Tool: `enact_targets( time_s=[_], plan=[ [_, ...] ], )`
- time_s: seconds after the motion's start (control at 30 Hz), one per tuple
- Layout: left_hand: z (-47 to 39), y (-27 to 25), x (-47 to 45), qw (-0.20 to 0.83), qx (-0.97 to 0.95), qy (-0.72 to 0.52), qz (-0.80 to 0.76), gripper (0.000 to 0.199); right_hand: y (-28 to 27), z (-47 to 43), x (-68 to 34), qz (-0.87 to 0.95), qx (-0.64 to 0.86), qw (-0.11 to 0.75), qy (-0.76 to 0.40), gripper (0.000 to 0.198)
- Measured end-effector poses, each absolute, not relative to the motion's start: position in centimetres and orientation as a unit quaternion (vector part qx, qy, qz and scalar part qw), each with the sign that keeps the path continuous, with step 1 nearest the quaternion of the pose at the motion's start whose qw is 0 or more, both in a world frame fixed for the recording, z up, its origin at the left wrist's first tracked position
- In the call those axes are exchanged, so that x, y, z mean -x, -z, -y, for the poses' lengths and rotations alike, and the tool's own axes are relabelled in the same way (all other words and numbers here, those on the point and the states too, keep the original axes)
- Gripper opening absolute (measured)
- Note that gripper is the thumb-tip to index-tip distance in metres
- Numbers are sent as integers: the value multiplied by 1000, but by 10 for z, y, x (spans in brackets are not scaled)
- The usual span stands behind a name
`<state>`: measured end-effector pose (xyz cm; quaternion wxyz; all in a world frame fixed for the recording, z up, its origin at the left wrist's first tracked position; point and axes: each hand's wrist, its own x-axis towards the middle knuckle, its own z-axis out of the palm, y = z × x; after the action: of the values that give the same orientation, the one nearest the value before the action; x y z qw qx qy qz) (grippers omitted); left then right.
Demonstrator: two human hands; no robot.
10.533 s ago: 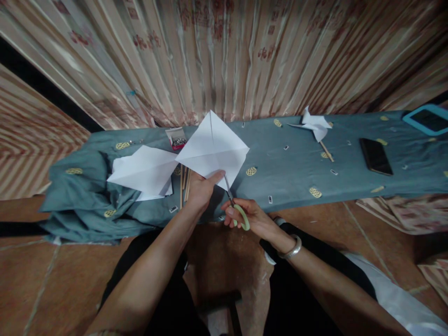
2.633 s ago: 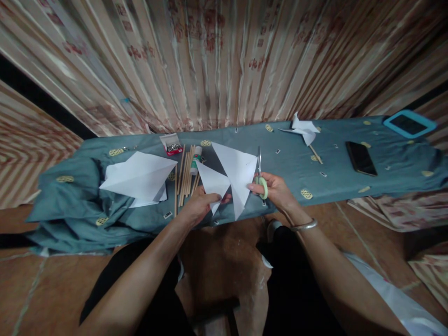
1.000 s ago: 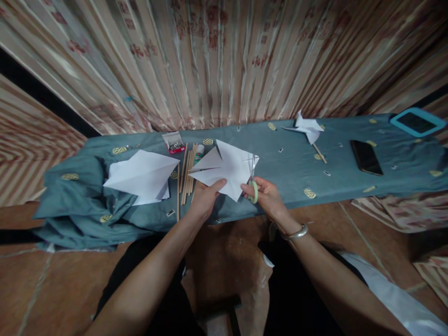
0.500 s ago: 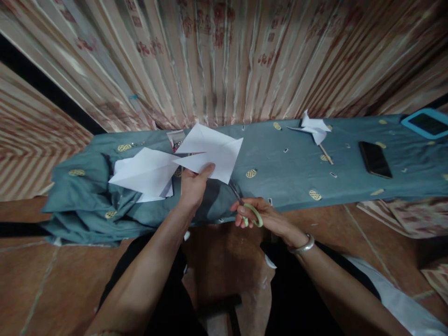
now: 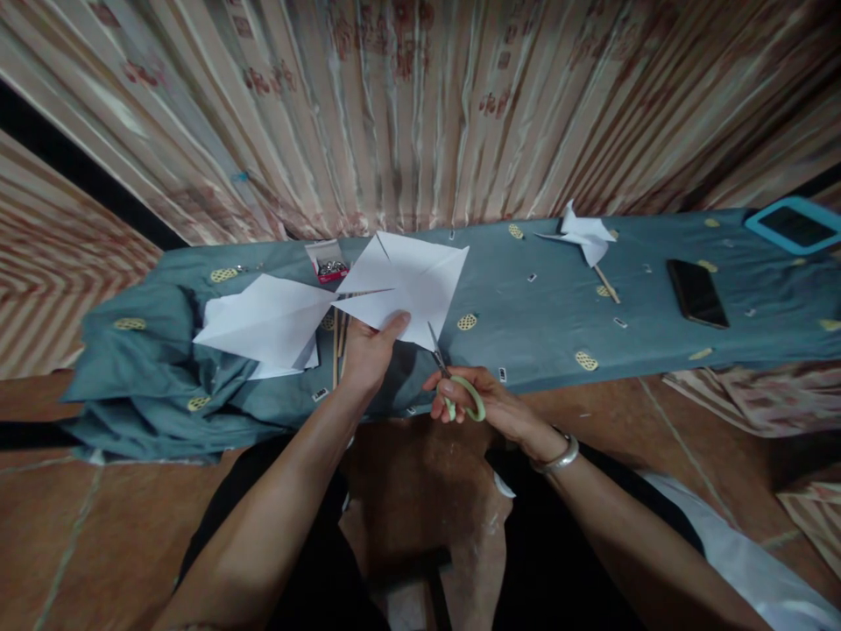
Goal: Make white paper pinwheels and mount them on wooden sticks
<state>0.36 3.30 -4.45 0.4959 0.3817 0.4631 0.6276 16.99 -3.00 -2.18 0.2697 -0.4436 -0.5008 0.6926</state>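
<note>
My left hand [image 5: 371, 350] pinches a square sheet of white paper [image 5: 420, 280] by its lower left part, thumb on top. Slits run inward from the sheet's left corner and from its top corner. Green-handled scissors [image 5: 469, 399] sit in my right hand [image 5: 479, 394], with fingers through the loops. Their blades are parted at the sheet's lower corner, one of them lying over the paper. Left of the held sheet lies a stack of white paper [image 5: 263, 320], its top piece creased.
Behind the held sheet stands an open small box of metal pins [image 5: 330, 267]. Thin wooden sticks [image 5: 337, 346] lie partly under my left hand. Rightward are a paper pinwheel on a stick [image 5: 588, 237], a black phone [image 5: 696, 294] and a blue-framed tablet [image 5: 795, 226]. A curtain [image 5: 420, 114] hangs behind.
The held sheet has shifted slightly right and turned, showing the slit at its top corner. The scissors have come up to the lower corner, one blade now over the paper.
</note>
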Motion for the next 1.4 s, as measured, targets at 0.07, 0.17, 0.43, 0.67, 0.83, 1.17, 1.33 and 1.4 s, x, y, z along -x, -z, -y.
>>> enact_targets(
  time_s=[0.07,0.17,0.43,0.67,0.83,1.17,1.33,1.4],
  plan=[
    [-32,44,-4,497,-386,-626,-461,30,24,30,-171,504,442,274,-690,42],
    [-31,43,-4,497,-386,-628,-458,32,25,30,-171,511,437,276,-687,42],
    [-33,46,-4,484,-395,-629,-463,29,21,30,-168,513,442,261,-688,49],
    [-30,44,-6,477,-393,-619,-484,26,24,29,-168,523,439,260,-683,51],
    [-30,43,-6,481,-390,-618,-484,34,27,29,-168,519,435,271,-684,49],
    [-33,48,-3,469,-406,-623,-477,37,31,29,-168,509,434,286,-686,41],
    [-34,48,-2,460,-413,-628,-472,39,31,28,-167,495,437,286,-694,42],
    [-34,48,-2,456,-415,-627,-477,39,32,28,-166,492,440,284,-695,43]
  ],
)
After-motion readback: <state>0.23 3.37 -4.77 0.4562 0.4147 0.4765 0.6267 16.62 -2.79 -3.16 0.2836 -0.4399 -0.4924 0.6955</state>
